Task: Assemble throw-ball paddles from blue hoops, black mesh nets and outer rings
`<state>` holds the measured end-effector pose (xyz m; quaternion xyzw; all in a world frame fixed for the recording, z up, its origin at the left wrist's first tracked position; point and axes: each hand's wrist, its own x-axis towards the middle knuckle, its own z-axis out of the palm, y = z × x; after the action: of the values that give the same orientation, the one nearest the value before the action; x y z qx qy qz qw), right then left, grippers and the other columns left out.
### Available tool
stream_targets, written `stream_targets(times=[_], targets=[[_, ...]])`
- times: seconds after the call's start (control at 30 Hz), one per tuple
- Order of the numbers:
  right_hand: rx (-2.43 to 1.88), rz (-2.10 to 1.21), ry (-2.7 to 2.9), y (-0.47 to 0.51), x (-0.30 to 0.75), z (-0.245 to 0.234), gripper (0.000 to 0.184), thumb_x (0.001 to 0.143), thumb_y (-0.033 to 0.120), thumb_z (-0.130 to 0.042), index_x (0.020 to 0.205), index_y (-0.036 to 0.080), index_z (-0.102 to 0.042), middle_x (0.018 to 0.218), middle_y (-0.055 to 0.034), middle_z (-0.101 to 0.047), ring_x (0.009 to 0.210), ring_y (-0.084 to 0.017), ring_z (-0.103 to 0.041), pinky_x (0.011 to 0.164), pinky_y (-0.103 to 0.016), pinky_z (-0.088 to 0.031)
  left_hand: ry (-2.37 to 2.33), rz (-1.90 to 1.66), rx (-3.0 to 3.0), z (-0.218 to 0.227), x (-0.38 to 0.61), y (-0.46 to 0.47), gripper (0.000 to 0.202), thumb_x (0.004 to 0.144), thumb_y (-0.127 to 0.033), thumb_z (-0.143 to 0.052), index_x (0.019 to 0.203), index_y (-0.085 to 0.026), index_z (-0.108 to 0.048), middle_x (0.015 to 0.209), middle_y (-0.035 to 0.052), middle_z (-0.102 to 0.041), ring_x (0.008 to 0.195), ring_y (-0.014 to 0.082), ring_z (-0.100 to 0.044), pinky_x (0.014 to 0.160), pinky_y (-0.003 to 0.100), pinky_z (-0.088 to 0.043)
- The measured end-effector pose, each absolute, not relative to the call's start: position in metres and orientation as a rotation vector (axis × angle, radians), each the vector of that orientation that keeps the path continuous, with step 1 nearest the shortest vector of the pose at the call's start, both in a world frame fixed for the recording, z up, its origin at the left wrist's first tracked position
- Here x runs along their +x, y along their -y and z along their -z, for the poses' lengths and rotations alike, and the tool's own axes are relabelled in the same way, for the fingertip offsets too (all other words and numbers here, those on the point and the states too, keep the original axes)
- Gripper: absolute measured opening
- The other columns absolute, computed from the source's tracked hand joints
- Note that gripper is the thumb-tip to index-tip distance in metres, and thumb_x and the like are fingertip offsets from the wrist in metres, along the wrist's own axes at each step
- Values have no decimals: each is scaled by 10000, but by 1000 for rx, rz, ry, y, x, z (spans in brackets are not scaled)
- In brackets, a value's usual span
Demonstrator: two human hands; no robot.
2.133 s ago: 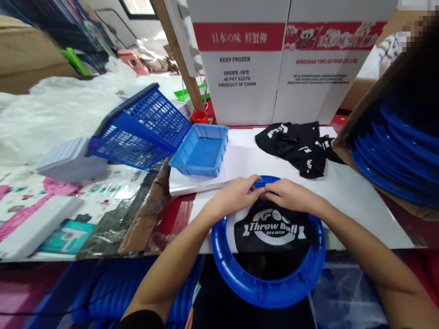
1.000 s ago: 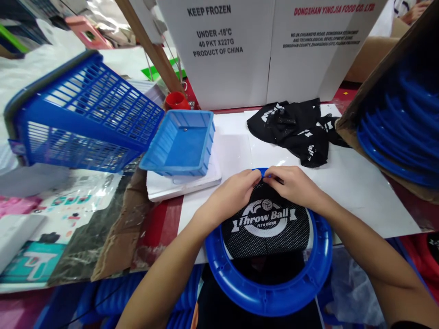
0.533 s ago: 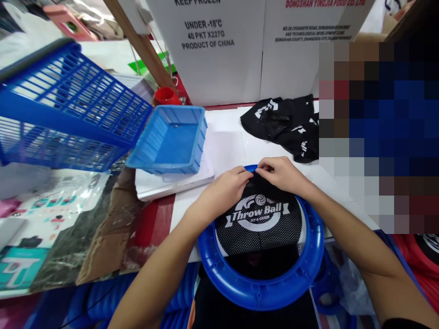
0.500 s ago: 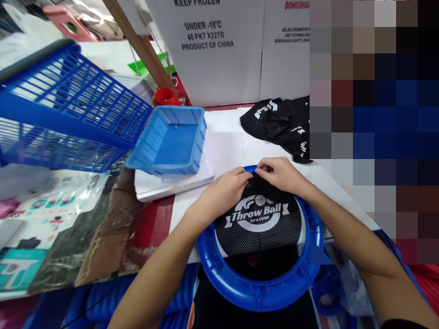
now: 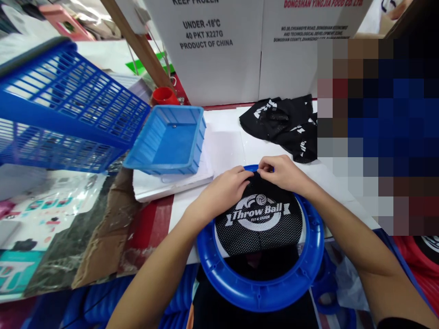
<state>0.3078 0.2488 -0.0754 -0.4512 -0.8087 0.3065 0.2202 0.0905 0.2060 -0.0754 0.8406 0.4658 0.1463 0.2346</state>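
Note:
A blue plastic ring (image 5: pixel 259 294) leans over the table's near edge, its far side on the white surface. Across its opening lies a black mesh fabric (image 5: pixel 264 240) printed "Throw Ball" in white. At the ring's far edge, my left hand (image 5: pixel 230 186) pinches the top of the mesh, fingers curled. Close beside it, my right hand (image 5: pixel 279 172) has thumb and fingertips closed on the same mesh edge against the rim. The fingertips hide how the mesh meets the ring. The mesh's lower edge hangs free of the ring's near side.
A light blue tray (image 5: pixel 200 151) stands on white boards at left, beside a large blue basket (image 5: pixel 68 107). More black mesh pieces (image 5: pixel 274 121) lie behind my right hand. White cartons (image 5: pixel 219 68) form the back. A red cup (image 5: pixel 163 96) sits near a wooden post (image 5: pixel 137 41).
Both hands stay at the far rim with barely any movement; my right fingertips have shifted very slightly to the right. The ring and mesh look almost the same.

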Motion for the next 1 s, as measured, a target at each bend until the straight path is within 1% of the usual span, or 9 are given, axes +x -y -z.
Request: stream_targets(times=[0.17, 0.3, 0.43, 0.57, 0.7, 0.77, 0.83, 0.9, 1.0], targets=[[-1214, -918, 2204, -248, 310, 73, 95, 885, 205, -645, 806, 186, -694, 734, 7, -702, 707, -138, -618, 691, -275, -446, -1216, -432, 2293, 77, 88, -207, 296, 1014, -214, -496, 1227, -193, -700, 1165, 101, -734, 1085, 245, -684, 988, 429, -559], [-1208, -911, 2186, -247, 308, 74, 96, 885, 187, -654, 804, 176, -703, 722, 9, -702, 687, -127, -609, 685, -267, -439, -1240, -449, 2269, 74, 89, -207, 294, 1007, -208, -510, 1227, -189, -704, 1187, 103, -739, 1105, 247, -689, 1013, 434, -555], [-1221, -917, 2163, -248, 307, 76, 89, 880, 185, -659, 801, 176, -701, 722, 10, -707, 677, -125, -602, 678, -266, -432, -1253, -444, 2260, 73, 89, -208, 291, 998, -207, -523, 1222, -185, -708, 1172, 105, -744, 1088, 243, -698, 1006, 425, -560], [-1246, -923, 2150, -250, 307, 77, 95, 873, 190, -653, 785, 184, -689, 726, 10, -708, 689, -134, -604, 683, -274, -430, -1253, -439, 2269, 75, 90, -208, 308, 995, -219, -512, 1231, -187, -706, 1201, 112, -743, 1106, 257, -699, 1014, 448, -558], [-1291, -913, 2154, -250, 306, 76, 90, 871, 172, -645, 790, 193, -678, 713, 19, -695, 686, -137, -597, 682, -280, -418, -1281, -399, 2287, 73, 93, -207, 348, 987, -221, -478, 1251, -173, -698, 1224, 137, -747, 1097, 280, -713, 971, 458, -572], [-1338, -853, 2202, -249, 303, 75, 73, 879, 163, -638, 839, 203, -685, 724, 17, -692, 697, -145, -593, 677, -289, -401, -1314, -370, 2292, 73, 95, -206, 360, 975, -211, -466, 1251, -170, -693, 1212, 145, -757, 1067, 288, -726, 934, 454, -579], [-1401, -704, 2293, -245, 300, 73, 77, 896, 167, -627, 896, 214, -688, 756, -4, -691, 749, -172, -595, 662, -303, -367, -1360, -352, 2288, 73, 97, -205, 361, 962, -203, -463, 1241, -168, -690, 1140, 146, -775, 982, 286, -741, 876, 444, -587], [-1446, -493, 2408, -239, 296, 70, 95, 934, 182, -593, 927, 215, -683, 801, -42, -692, 821, -207, -595, 630, -316, -308, -1394, -341, 2283, 73, 97, -204, 354, 956, -203, -467, 1227, -163, -690, 1055, 143, -782, 897, 278, -744, 826, 432, -590], [-1454, -249, 2549, -228, 293, 67, 150, 983, 180, -525, 934, 212, -663, 830, -78, -693, 874, -237, -583, 583, -340, -204, -1400, -319, 2289, 73, 95, -201, 330, 962, -212, -472, 1193, -164, -703, 1005, 136, -782, 865, 272, -744, 812, 424, -587]])
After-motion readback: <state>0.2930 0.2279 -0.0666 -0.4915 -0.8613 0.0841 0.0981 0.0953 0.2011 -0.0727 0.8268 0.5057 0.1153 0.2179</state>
